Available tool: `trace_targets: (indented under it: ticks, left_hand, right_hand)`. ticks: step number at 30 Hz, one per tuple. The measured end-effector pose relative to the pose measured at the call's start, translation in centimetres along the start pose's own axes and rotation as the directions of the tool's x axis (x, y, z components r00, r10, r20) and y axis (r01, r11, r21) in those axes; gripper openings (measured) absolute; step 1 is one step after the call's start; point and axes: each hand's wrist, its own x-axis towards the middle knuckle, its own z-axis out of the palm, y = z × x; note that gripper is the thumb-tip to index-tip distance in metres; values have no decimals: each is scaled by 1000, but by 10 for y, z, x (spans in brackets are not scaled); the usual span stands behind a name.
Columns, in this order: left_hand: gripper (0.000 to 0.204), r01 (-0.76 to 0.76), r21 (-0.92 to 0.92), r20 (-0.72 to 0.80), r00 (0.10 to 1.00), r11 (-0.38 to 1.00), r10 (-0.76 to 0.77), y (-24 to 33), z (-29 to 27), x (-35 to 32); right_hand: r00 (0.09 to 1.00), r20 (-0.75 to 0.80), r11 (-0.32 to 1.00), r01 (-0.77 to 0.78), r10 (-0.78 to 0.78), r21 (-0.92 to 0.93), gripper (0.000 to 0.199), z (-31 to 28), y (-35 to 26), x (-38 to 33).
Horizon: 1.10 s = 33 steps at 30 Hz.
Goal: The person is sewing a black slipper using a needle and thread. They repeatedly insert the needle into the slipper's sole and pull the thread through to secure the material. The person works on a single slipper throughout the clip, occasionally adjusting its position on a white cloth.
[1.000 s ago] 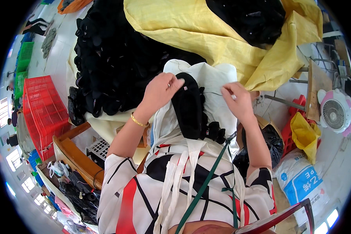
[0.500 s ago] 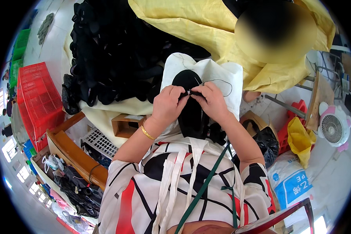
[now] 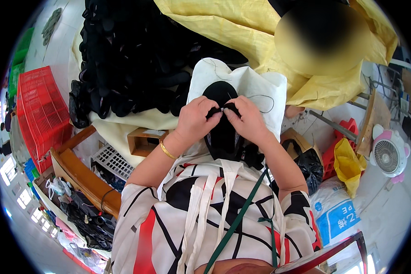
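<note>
A black cloth shoe lies toe away from me on a white cloth over my lap. My left hand is closed at the shoe's left side, with thumb and fingers pinching a black strap or edge of it. Opposite, my right hand pinches the matching black piece, and the two pieces meet over the shoe's opening. A tiny pale spot shows where they meet; what it is, I cannot make out. Dark thread loops over the cloth beside my right hand. Whether a needle is held cannot be seen.
A big heap of black shoes lies ahead to the left, beside yellow sheeting. A small open wooden box and red crates are at the left. On the right are a black bag and a fan.
Both hands stay pinched on the shoe, with the fingers shifted only slightly. The pale spot between them shows less now. The whole view has shifted a little.
</note>
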Motion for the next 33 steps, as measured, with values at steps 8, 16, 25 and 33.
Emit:
trace_targets:
  ticks: [8, 16, 25, 33]
  left_hand:
    - [21, 228, 15, 190, 955, 974, -227, 11, -18, 12]
    - [24, 700, -477, 407, 712, 532, -572, 11, -14, 21]
    - [20, 682, -523, 356, 720, 512, -596, 13, -10, 21]
    - [18, 546, -619, 204, 806, 564, -556, -5, 8, 15]
  right_hand:
    - [958, 207, 977, -174, 197, -121, 29, -14, -15, 0]
    - [1000, -24, 898, -9, -2, -439, 24, -37, -15, -7]
    - [859, -8, -131, 88, 512, 988, 28, 6, -15, 20]
    - [824, 197, -400, 39, 531, 915, 44, 2, -18, -9]
